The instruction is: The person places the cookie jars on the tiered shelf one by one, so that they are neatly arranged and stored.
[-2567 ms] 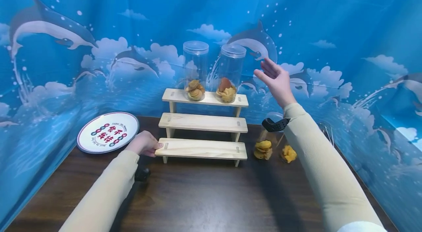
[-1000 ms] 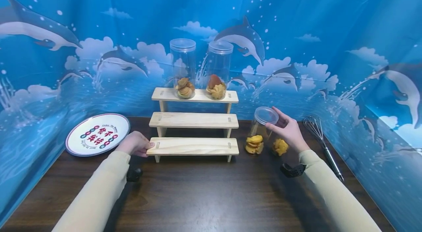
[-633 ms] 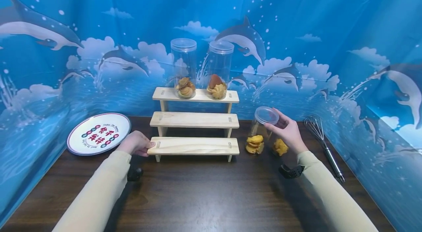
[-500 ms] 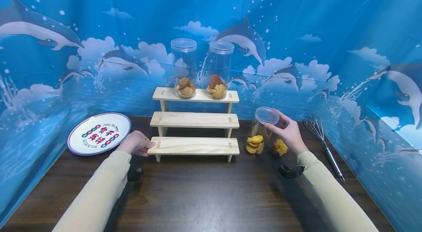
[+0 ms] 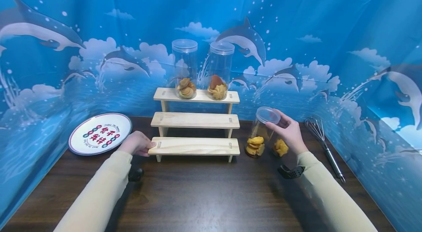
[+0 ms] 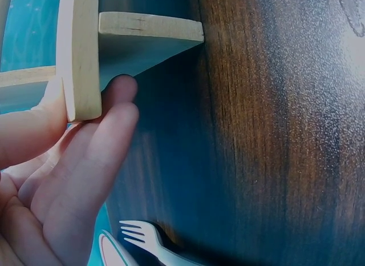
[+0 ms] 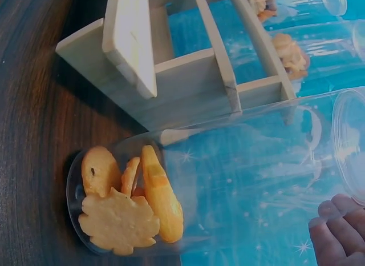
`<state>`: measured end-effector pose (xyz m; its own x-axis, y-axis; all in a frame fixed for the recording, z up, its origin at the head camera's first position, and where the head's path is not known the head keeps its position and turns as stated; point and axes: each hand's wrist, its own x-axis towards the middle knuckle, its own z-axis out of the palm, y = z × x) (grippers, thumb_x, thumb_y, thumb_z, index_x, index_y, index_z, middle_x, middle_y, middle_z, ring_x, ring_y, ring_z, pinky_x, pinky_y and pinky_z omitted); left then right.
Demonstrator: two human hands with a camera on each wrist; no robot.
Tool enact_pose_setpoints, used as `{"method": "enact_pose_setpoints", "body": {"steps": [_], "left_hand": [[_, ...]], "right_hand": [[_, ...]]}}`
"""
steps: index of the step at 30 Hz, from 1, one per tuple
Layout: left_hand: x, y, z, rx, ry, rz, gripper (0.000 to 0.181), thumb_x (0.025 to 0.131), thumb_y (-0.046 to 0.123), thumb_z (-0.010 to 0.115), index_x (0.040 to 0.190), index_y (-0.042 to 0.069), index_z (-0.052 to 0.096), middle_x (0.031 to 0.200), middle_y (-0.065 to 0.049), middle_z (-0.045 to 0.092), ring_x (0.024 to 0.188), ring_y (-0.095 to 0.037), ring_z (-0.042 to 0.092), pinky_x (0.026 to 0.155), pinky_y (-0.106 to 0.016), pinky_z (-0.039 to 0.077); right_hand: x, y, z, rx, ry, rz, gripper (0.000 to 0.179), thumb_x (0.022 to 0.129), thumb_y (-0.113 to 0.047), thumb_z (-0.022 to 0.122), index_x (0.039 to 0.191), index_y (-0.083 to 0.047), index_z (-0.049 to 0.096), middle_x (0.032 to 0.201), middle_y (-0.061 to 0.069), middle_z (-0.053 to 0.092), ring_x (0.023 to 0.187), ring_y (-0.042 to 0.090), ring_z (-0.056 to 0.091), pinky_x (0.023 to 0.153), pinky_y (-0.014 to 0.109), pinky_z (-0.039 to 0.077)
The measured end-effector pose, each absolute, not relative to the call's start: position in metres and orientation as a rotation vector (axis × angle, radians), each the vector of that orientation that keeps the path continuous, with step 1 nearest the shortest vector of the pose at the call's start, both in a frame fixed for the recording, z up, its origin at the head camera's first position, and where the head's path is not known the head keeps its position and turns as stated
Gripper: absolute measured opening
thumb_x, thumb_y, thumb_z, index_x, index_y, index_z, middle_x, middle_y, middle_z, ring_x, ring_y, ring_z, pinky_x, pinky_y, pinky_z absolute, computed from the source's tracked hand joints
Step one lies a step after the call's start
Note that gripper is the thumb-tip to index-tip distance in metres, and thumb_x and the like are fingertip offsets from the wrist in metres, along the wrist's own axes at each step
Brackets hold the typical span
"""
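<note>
My left hand [image 5: 136, 143] pinches the left end of the lowest step of a wooden three-step display stand [image 5: 195, 146], with the thumb on top and fingers below, as the left wrist view shows. To the right of the stand, my right hand [image 5: 287, 131] grips a clear lidded jar [image 5: 267, 115] near its top. Cookies [image 7: 120, 217] lie in the bottom of that jar. More cookies [image 5: 280, 147] show just right of it, under the hand; whatever holds them is mostly hidden. Two tall cookie jars [image 5: 184, 69] stand upright on the top step.
A white plate [image 5: 100, 134] with red lettering stands at the left, near the curtain [image 5: 132, 12]. A fork [image 6: 145, 236] lies by the plate in the left wrist view. The whisk [image 5: 326, 148] rests on the dark table [image 5: 211, 195] at far right.
My right hand has come down from beside the jars on the top step and taken hold of the jar on the table. My left hand has stayed on the stand.
</note>
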<state>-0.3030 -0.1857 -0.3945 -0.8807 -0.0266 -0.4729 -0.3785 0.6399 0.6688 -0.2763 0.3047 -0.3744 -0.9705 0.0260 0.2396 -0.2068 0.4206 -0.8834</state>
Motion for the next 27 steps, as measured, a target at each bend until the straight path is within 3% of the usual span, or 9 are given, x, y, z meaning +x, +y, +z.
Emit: {"method": "enact_pose_setpoints", "body": {"steps": [10, 18, 23, 27], "left_hand": [[-0.303, -0.186, -0.396, -0.322, 2.432, 1.156, 0.032, 0.092, 0.01, 0.062, 0.109, -0.016, 0.057, 0.078, -0.015, 0.065, 0.066, -0.019, 0.064, 0.064, -0.029, 0.058], [-0.301, -0.186, -0.394, -0.324, 2.433, 1.161, 0.031, 0.092, 0.007, 0.061, 0.11, -0.017, 0.056, 0.077, -0.015, 0.064, 0.064, -0.017, 0.064, 0.063, -0.028, 0.058], [-0.301, -0.185, -0.393, -0.334, 2.437, 1.157, 0.031, 0.092, 0.007, 0.061, 0.111, -0.018, 0.056, 0.077, -0.015, 0.064, 0.064, -0.018, 0.064, 0.063, -0.028, 0.058], [-0.303, -0.184, -0.394, -0.343, 2.443, 1.152, 0.031, 0.092, 0.008, 0.062, 0.109, -0.018, 0.057, 0.076, -0.015, 0.065, 0.063, -0.018, 0.064, 0.063, -0.029, 0.058]], "right_hand": [[-0.272, 0.304, -0.362, 0.154, -2.41, 1.578, 0.065, 0.089, -0.031, 0.067, 0.145, -0.013, 0.039, 0.138, 0.017, 0.05, 0.122, 0.031, 0.053, 0.083, 0.013, 0.049], [-0.266, 0.296, -0.346, 0.18, -2.392, 1.54, 0.064, 0.088, -0.029, 0.068, 0.145, -0.016, 0.04, 0.137, 0.015, 0.052, 0.115, 0.017, 0.058, 0.082, 0.009, 0.048], [-0.263, 0.291, -0.334, 0.201, -2.346, 1.56, 0.062, 0.089, -0.027, 0.067, 0.144, -0.015, 0.04, 0.136, 0.018, 0.052, 0.106, 0.0, 0.059, 0.082, 0.01, 0.049], [-0.261, 0.287, -0.323, 0.22, -2.299, 1.578, 0.061, 0.09, -0.026, 0.066, 0.144, -0.013, 0.041, 0.136, 0.02, 0.052, 0.106, -0.001, 0.059, 0.083, 0.011, 0.049]]}}
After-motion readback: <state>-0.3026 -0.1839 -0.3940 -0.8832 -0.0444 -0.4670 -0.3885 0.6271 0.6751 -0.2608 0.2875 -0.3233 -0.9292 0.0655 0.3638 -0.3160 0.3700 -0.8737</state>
